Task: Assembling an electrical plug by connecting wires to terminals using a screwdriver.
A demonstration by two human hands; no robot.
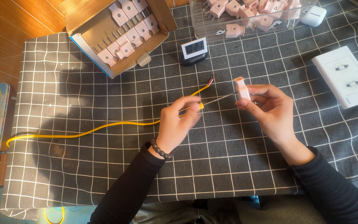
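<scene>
Spread over the whole top: a dark grey cloth table cover with a white grid (83, 174). On it, at the back left, an open brown cardboard box (100, 29) of pale pink plastic plugs; at the back right, a clear plastic tub (212, 29) of the same plugs.

Trailing from the left edge to the middle: a long yellow sheathed cable (83, 133), bared wire tips beside the plug in hand. Could snag under a wrist and drag sideways.

Left hand (178, 123) closed round a slim yellow-handled screwdriver (216, 99), steel tip up against the plug. Right hand (270, 108) pinched shut, thumb and fingers, on a small pale pink plastic plug (241, 88), raised above the cloth near the centre.

Likely trouble: tip skidding off the small screw into the right fingers, from pressing at a slant; plug twisting in so light a pinch; a loosened screw dropping and vanishing against the grid.
</scene>
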